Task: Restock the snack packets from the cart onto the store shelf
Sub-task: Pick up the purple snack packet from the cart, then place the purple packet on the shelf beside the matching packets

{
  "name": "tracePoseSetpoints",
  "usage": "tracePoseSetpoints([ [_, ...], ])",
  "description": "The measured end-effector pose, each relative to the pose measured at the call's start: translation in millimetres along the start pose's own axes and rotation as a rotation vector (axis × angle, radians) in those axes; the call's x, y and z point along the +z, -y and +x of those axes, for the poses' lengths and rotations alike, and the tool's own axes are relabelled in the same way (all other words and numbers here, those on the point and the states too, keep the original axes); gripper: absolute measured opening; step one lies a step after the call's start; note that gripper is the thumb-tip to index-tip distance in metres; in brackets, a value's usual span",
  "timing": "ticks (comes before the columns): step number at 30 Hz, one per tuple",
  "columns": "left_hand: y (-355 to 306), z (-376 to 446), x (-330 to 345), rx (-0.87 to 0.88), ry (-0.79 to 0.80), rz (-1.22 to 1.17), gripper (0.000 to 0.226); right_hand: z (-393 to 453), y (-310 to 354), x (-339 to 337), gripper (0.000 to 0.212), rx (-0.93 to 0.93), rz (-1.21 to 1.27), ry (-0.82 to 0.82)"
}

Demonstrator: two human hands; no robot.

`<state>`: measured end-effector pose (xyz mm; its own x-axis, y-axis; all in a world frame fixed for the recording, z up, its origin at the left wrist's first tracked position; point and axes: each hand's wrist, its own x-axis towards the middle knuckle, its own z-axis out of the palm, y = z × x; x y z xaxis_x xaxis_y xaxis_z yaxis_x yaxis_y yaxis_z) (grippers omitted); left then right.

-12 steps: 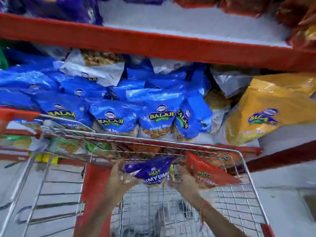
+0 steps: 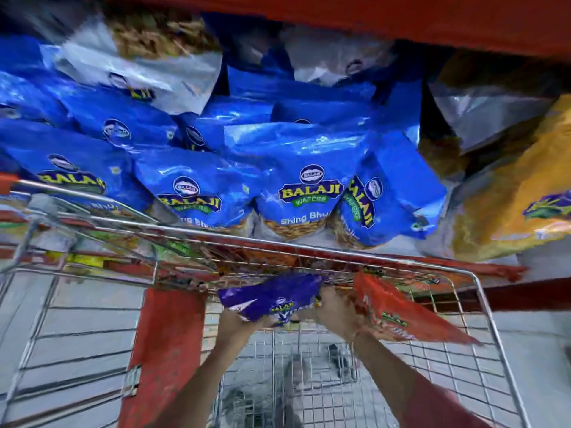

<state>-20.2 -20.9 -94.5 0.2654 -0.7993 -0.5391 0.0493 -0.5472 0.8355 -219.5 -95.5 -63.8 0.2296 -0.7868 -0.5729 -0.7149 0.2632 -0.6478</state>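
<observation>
Inside cart (image 2: 482, 304): both hands' grip clamped on purple packet (image 2: 272, 296), long axis left-right.

Looking forward and down from head height, close over the wire cart (image 2: 482, 291), facing the blue packets (image 2: 302, 180) on the shelf (image 2: 494, 270) just beyond.

My wire cart (image 2: 482, 291) holds a red packet (image 2: 401, 310); the red-edged shelf (image 2: 482, 267) ahead carries blue Balaji packets (image 2: 296, 168) beside yellow packets (image 2: 513, 199).
</observation>
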Motion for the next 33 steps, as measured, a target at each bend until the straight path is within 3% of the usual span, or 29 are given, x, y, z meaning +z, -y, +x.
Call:
tracePoseSetpoints([
  [3, -7, -9, -2, 0.048, -0.002, -0.085, 0.074, -13, 2, 1, 0.034, -0.016, 0.108, -0.007],
  [7, -28, -30, -16, 0.123, 0.007, -0.013, 0.054, -43, 17, -1, 0.024, -0.063, 0.158, -0.031],
  [15, -108, -94, -41, 0.322, 0.031, -0.079, 0.044, -120, 74, -38, 0.036, -0.321, 0.25, -0.212],
  [19, -162, -120, -45, 0.429, 0.054, -0.183, 0.041, -157, 111, -66, 0.03, -0.502, 0.316, -0.325],
  [23, -231, -144, -50, 0.583, 0.079, -0.205, 0.049, -186, 151, -100, 0.038, -0.633, 0.375, -0.402],
  [28, -321, -167, -47, 0.752, 0.137, -0.251, 0.034, -224, 214, -154, 0.034, -0.812, 0.418, -0.465],
  [33, -409, -181, -37, 0.907, 0.193, -0.336, 0.042, -246, 269, -211, 0.041, -0.955, 0.554, -0.534],
])
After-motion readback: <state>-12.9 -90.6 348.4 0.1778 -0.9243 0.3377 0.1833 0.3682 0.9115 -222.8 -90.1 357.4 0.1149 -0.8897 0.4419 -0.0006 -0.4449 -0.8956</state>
